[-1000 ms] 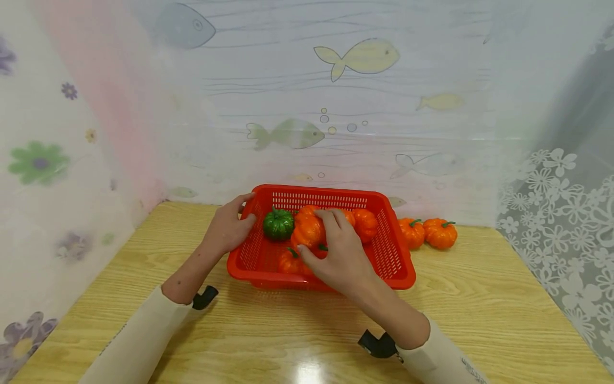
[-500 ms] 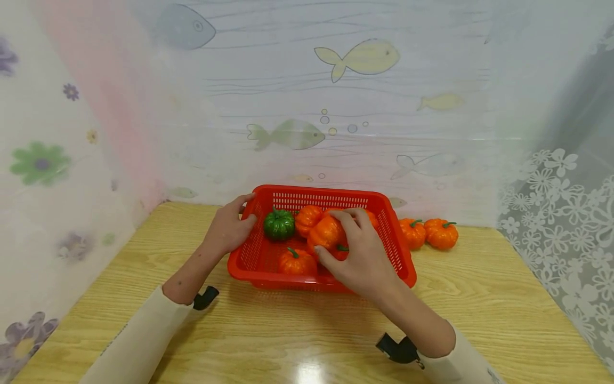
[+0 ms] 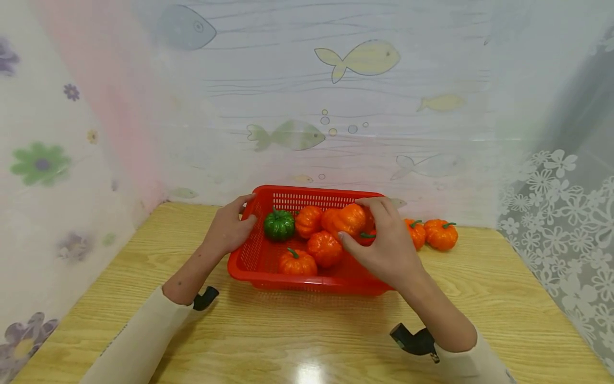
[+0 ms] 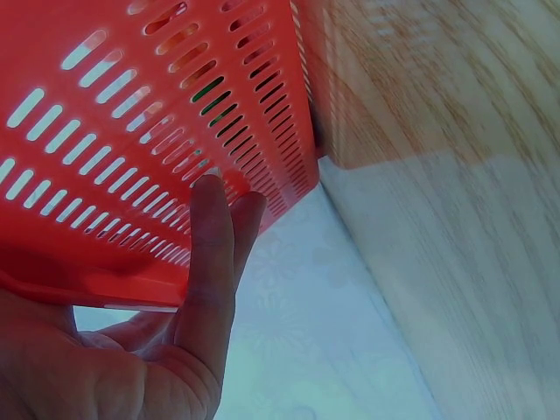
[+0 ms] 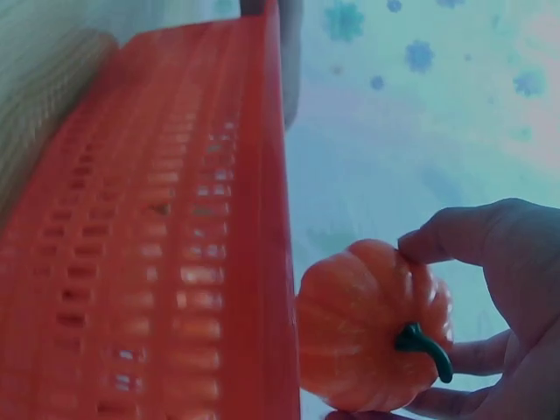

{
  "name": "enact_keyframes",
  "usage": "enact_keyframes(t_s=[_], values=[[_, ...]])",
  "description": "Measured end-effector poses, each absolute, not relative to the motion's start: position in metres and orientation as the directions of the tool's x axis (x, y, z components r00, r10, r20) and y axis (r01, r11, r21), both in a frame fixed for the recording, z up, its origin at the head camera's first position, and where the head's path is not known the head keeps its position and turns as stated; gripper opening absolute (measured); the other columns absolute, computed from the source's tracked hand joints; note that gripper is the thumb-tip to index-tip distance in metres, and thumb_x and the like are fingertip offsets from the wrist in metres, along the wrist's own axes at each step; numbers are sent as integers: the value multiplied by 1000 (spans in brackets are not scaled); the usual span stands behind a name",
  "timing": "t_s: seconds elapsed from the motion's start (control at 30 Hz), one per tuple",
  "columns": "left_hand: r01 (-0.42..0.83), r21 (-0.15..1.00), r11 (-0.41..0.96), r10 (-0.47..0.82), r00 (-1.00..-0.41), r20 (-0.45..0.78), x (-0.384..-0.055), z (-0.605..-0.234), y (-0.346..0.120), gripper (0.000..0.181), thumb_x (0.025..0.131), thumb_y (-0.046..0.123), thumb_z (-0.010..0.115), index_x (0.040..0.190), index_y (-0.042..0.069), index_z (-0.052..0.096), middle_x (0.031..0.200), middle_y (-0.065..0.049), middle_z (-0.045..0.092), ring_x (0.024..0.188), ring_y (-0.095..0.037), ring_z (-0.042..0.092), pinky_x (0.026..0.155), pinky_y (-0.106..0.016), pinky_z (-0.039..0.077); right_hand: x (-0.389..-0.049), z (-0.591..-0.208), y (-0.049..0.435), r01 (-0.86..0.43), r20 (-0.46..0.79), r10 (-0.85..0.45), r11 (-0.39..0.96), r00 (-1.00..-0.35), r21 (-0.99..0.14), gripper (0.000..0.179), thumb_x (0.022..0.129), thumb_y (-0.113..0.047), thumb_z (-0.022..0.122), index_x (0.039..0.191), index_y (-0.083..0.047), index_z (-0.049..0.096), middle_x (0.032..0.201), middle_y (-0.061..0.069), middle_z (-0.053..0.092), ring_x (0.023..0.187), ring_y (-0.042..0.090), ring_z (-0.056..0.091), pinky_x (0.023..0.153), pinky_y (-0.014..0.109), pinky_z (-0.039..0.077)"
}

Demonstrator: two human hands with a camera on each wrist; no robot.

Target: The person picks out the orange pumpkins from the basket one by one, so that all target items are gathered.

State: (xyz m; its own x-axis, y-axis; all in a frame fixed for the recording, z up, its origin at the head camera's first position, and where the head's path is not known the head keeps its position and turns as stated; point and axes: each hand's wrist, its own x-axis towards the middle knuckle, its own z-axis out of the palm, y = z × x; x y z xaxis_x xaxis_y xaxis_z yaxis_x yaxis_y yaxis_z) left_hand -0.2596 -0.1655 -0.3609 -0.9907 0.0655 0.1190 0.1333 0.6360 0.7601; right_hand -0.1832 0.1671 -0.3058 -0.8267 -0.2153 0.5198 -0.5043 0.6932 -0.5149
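Observation:
My left hand grips the left rim of a red plastic basket, its thumb over the rim; in the left wrist view its fingers lie along the slotted outer wall. Over the basket's right part, my right hand holds an orange toy pumpkin by its sides. The right wrist view shows this pumpkin with its green stem toward the palm, beside the basket's rim. Inside the basket lie a green pumpkin at the left and several orange pumpkins, some partly hidden by the held one.
Two more orange pumpkins rest on the wooden table just right of the basket, one partly behind my right hand. A wall covering with printed fish stands close behind the basket.
My right hand has carried the held pumpkin rightward across the basket, uncovering orange pumpkins in the middle and front. The left hand and basket have stayed put.

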Motion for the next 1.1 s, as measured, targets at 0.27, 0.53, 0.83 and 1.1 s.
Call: enact_keyframes(t_s=[0.27,0.53,0.83,1.1], values=[[135,760,636,65,-990,121,-260,-361,-166,62,105,20,50,165,13,38,135,-25,63,87,-31,74,71,-41,65,-191,-302,191,-474,531,-170,716,-830,-512,59,88,-22,85,139,-4,61,134,14,57,111,30,59,88,47,55],[133,763,633,66,-991,119,-261,-362,-166,62,105,20,51,165,13,38,134,-25,63,89,-32,75,71,-41,66,-196,-296,212,-415,504,-111,730,-857,-544,62,90,-23,82,145,-4,60,138,20,53,113,35,59,89,53,57],[139,760,635,69,-990,123,-261,-361,-166,62,105,20,51,165,13,38,134,-25,63,87,-32,75,71,-41,66,-206,-293,238,-369,501,-68,761,-863,-533,62,91,-22,80,146,-2,60,136,25,51,112,41,59,88,59,60],[135,761,635,69,-991,119,-260,-361,-166,61,106,20,50,166,13,37,136,-26,63,87,-31,75,72,-41,65,-215,-293,260,-319,465,-52,793,-884,-519,63,93,-26,78,148,-1,58,139,28,49,116,47,56,91,65,56]])
